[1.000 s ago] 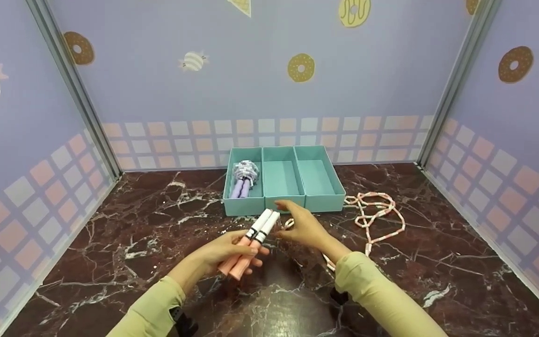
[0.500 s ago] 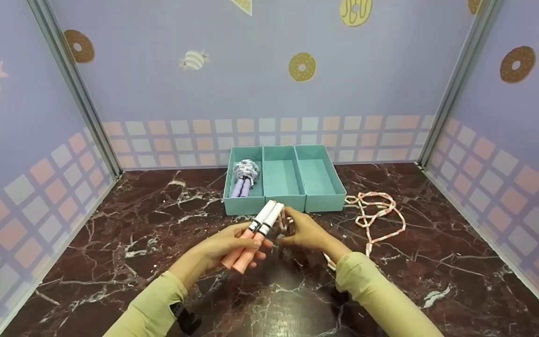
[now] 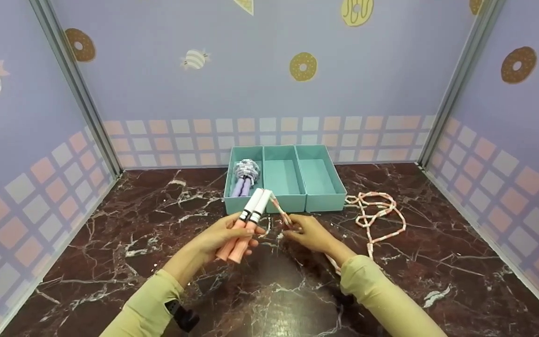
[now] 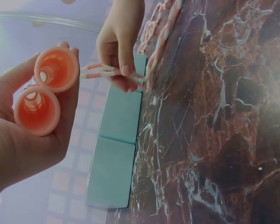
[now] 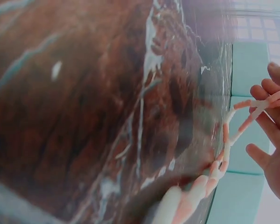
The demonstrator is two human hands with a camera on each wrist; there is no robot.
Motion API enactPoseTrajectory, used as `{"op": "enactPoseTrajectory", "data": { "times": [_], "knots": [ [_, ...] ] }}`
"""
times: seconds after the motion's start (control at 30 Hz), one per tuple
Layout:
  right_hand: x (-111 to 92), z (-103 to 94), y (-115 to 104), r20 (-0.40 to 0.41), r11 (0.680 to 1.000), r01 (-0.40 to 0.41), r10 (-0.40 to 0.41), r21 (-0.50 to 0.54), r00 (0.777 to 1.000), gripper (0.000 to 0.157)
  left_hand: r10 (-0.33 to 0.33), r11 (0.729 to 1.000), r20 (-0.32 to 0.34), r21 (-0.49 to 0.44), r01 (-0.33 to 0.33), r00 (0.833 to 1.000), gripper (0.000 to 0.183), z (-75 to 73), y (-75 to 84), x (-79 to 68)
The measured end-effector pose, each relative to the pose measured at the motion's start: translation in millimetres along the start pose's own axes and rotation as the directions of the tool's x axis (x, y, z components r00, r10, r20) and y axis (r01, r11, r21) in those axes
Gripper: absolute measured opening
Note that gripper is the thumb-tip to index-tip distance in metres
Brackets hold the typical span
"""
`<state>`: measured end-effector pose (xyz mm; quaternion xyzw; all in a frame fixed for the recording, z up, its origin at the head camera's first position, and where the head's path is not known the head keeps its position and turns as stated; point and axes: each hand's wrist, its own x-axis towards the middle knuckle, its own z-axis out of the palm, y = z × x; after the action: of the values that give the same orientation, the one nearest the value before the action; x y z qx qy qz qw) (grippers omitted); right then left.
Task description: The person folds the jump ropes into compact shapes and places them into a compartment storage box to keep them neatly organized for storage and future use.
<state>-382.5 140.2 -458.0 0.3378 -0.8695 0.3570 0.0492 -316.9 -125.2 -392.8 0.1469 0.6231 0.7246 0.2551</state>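
A jump rope has two pink-and-white handles (image 3: 251,215) and a pink-and-white beaded cord (image 3: 279,207). My left hand (image 3: 213,238) grips both handles side by side, white ends pointing away. Their hollow pink ends (image 4: 56,69) face the left wrist camera. To the right, my right hand (image 3: 314,234) pinches the doubled cord a short way from the handle tips. In the right wrist view, beaded strands (image 5: 245,119) run from its fingers down toward the table. More of the cord lies looped on the table to the right, partly hidden by the right forearm.
A teal box (image 3: 328,202) with three compartments stands behind the hands. Its left compartment holds a bundled jump rope with purple handles (image 3: 241,187). Patterned walls (image 3: 269,84) enclose the dark marbled table (image 3: 148,243) at the back and sides.
My right hand has gone from spread fingers beside the handle tips to pinching the cord, and the cord now stretches between them. My left hand has shifted slightly up and left with the handles.
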Motion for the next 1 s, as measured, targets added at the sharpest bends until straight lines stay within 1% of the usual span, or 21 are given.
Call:
{"op": "enactPoseTrajectory", "data": {
  "times": [0.1,0.17,0.37,0.43,0.57,0.67,0.73,0.8,0.9,1.0],
  "knots": [
    [-1.9,-1.6,2.2,0.014,0.999,-0.027,0.027,0.026,1.0,0.009,0.04,0.999,-0.028,-0.018,-0.041,0.999,0.043,-4.8,0.3,-0.2],
    [-3.6,-3.2,3.1,0.018,0.999,-0.037,0.036,0.031,0.999,0.008,0.053,0.998,-0.053,-0.028,-0.055,0.997,0.04,-8.3,-0.3,-0.5],
    [-7.4,-8.2,3.5,-0.037,0.998,-0.016,0.014,-0.055,0.999,0.002,0.056,0.998,-0.089,-0.033,-0.059,0.994,0.039,-16.0,-4.2,-1.2],
    [-8.1,-10.5,3.0,-0.046,0.998,-0.015,0.012,-0.057,0.999,0.004,0.056,0.997,-0.095,-0.04,-0.06,0.994,0.041,-17.4,-5.4,-1.3],
    [-9.3,-15.8,3.0,-0.039,1.0,-0.019,0.019,-0.017,0.999,0.013,0.051,0.997,-0.122,-0.055,-0.058,0.991,0.042,-19.0,-7.1,-1.0],
    [-10.5,-19.3,3.8,-0.048,1.0,-0.024,0.024,-0.007,0.999,0.011,0.05,0.996,-0.157,-0.06,-0.06,0.986,0.042,-19.7,-7.9,-0.4],
    [-11.2,-21.3,4.6,-0.074,1.0,-0.022,0.021,-0.013,0.997,0.006,0.053,0.996,-0.183,-0.058,-0.065,0.982,0.044,-20.0,-8.6,0.6],
    [-11.7,-23.1,4.4,-0.11,1.0,-0.023,0.021,-0.015,0.994,0.003,0.055,0.996,-0.206,-0.053,-0.067,0.977,0.046,-20.2,-9.9,2.1],
    [-12.6,-25.6,3.8,-0.155,1.0,-0.019,0.018,-0.006,0.988,0.007,0.053,0.997,-0.231,-0.034,-0.063,0.972,0.048,-20.2,-13.0,4.6],
    [-13.9,-28.3,1.6,-0.176,1.0,-0.024,0.02,-0.017,0.984,0.01,0.045,0.999,-0.242,-0.017,-0.051,0.969,0.05,-19.7,-16.8,6.2]
  ]
}}
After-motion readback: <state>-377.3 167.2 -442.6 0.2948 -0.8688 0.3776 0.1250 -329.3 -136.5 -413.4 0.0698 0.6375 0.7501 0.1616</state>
